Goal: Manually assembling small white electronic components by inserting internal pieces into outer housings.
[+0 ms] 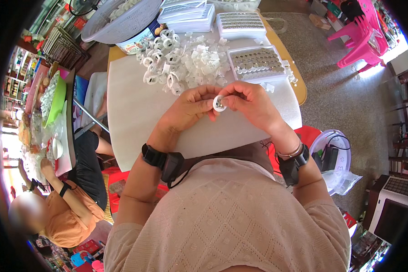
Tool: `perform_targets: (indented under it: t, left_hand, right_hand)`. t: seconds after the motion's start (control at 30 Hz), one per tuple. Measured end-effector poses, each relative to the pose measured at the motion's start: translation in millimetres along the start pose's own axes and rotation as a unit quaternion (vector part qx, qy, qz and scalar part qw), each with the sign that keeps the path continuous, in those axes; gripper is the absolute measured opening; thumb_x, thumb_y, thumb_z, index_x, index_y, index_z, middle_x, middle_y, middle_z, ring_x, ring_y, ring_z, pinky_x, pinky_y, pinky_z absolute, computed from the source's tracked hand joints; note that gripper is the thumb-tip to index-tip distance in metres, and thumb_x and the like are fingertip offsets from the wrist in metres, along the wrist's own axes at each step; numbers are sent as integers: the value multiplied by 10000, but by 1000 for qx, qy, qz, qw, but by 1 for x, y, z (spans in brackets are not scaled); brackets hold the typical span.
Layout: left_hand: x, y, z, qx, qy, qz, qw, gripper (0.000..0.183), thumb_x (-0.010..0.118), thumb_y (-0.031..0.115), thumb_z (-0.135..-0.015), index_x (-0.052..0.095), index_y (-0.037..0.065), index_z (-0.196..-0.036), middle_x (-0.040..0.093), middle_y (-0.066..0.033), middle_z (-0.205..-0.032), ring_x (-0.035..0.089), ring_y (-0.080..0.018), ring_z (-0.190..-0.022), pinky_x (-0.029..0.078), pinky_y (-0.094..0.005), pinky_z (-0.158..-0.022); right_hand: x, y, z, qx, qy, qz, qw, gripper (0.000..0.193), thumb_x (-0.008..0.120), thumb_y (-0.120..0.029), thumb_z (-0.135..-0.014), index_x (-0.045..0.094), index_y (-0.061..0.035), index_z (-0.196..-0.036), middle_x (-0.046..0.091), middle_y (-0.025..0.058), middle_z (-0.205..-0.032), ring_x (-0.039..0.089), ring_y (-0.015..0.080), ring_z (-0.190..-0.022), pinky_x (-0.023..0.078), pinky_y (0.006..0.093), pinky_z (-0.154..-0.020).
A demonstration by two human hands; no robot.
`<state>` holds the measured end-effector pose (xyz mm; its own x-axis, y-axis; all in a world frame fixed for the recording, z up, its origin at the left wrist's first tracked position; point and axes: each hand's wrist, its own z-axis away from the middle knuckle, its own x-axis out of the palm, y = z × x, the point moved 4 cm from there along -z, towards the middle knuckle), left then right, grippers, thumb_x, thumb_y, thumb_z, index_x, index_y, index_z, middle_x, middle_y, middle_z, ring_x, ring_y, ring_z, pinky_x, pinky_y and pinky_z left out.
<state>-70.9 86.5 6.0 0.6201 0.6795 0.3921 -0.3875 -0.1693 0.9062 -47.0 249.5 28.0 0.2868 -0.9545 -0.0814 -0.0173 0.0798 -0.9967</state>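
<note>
Over the near part of the covered table, my left hand (190, 109) pinches a small white round plastic piece (216, 107) by its edge. Its hollow side faces up and shows something small and metallic inside, too small to name. My right hand (254, 103) is closed too, thumb and fingertips pressed against the piece's right side. Beyond my hands lie a heap of white plastic rings (173, 81) and, beside it, a pile of translucent white plastic bits (201, 63). A white tray (245, 80) of round, coin-like metal discs sits just past my right hand.
More stacked trays (242, 34) stand at the table's far side, near a grey basket (122, 22) on a printed tub (138, 43). At left, a person in orange (75, 217) works at another table with a green basin (52, 99). Pink chairs (362, 41) stand far right.
</note>
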Motion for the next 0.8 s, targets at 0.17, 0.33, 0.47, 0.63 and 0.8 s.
perform_targets:
  t: [0.17, 0.33, 0.47, 0.63, 0.8]
  left_hand:
    - [-4, -2, 0, 10, 1, 50, 999, 391, 627, 182, -888, 520, -17, -1208, 604, -36, -972, 590, -115, -828, 502, -251, -712]
    - [-5, -4, -1, 9, 9, 53, 999, 363, 611, 173, -902, 524, -9, -1203, 608, -42, -983, 596, -121, -827, 503, -257, -719]
    - [-7, -5, -2, 34, 36, 69, 996, 289, 589, 141, -913, 543, 8, -1166, 613, -63, -1003, 606, -134, -832, 510, -267, -744]
    - [-12, -10, -4, 41, 13, 81, 996, 221, 569, 106, -921, 555, 12, -1120, 613, -82, -1010, 615, -151, -855, 519, -281, -751]
    - [-10, -9, -4, 46, 24, 82, 995, 229, 574, 92, -914, 551, -2, -1122, 618, -91, -1006, 618, -164, -864, 523, -292, -745]
  right_hand:
    - [2, -9, 1, -11, 18, 86, 996, 116, 621, -55, -836, 634, -12, -943, 626, 21, -812, 538, 64, -737, 449, 235, -660]
    - [1, -6, -2, -78, 64, 136, 986, 145, 625, -36, -816, 633, -16, -960, 616, 51, -825, 563, 100, -713, 466, 251, -654]
    - [4, -15, 1, -183, 96, 150, 967, 169, 614, -12, -775, 614, -20, -944, 597, 108, -842, 619, 223, -681, 488, 311, -601]
    - [11, -23, 6, -239, 112, 263, 928, 221, 625, 15, -754, 611, -32, -969, 609, 102, -921, 645, 261, -733, 522, 333, -608]
    - [15, -24, 3, -276, 128, 281, 910, 189, 636, -10, -720, 594, -26, -903, 599, 119, -875, 620, 308, -715, 515, 361, -613]
